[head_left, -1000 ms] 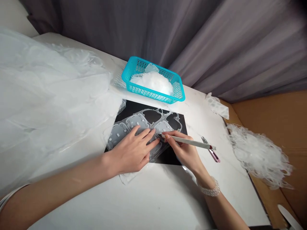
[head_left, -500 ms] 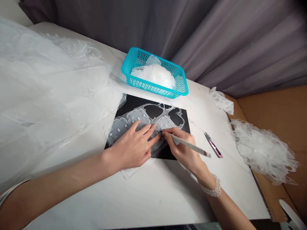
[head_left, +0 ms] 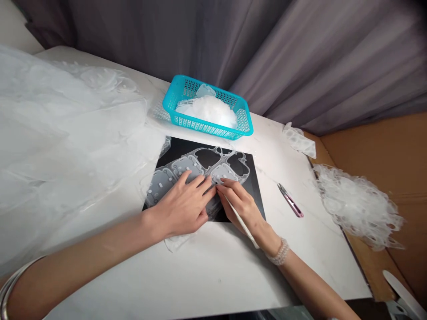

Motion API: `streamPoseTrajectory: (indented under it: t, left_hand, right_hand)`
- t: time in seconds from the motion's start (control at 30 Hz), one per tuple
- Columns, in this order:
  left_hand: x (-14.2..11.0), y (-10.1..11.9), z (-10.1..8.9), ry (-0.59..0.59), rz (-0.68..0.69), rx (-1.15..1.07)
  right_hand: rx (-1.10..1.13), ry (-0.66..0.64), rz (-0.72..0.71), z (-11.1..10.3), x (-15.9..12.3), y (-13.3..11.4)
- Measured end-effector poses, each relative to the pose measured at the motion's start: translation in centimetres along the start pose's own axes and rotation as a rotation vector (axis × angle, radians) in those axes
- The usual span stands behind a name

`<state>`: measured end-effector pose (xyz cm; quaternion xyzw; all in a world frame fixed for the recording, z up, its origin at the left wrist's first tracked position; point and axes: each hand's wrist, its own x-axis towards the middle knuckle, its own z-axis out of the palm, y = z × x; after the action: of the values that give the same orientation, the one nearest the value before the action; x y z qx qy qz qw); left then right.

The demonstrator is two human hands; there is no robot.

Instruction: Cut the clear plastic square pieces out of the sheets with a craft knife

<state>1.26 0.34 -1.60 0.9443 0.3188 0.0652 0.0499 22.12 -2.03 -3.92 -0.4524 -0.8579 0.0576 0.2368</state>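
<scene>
A translucent molded sheet with rounded panels and two cut-out openings lies on a black mat. My left hand rests flat across it, fingers spread, pressing on the panels. Close to those fingertips, my right hand pinches a slim white pen-like tool. Its tip meets the sheet at the edge of a panel, mostly hidden by my fingers; the exact kind of tool is unclear.
A turquoise basket behind the mat holds white translucent pieces. Pink-handled thread snips lie to the right. Translucent sheets are heaped at left. Ring-like scraps pile over a cardboard box at right.
My right hand has turned, so the tool's rear end now points down toward me rather than out to the right. My left hand stays on the sheet. The whole view has shifted slightly.
</scene>
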Motion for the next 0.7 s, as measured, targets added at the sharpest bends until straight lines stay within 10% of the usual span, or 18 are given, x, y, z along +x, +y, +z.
streamPoseTrajectory:
  t: [0.37,0.57,0.7]
  left_hand:
    - [-0.8,0.7,1.8,0.025,-0.063,0.051]
    - [-0.9,0.7,1.8,0.021,-0.064,0.057]
    - [-0.9,0.9,1.6,0.012,-0.058,0.031]
  right_hand:
    - [-0.060,-0.169,-0.047,-0.7,1.9,-0.6]
    - [0.553,0.383,0.659,-5.9,-0.4,7.8]
    - [0.546,0.397,0.681,-10.2,-4.1,13.0]
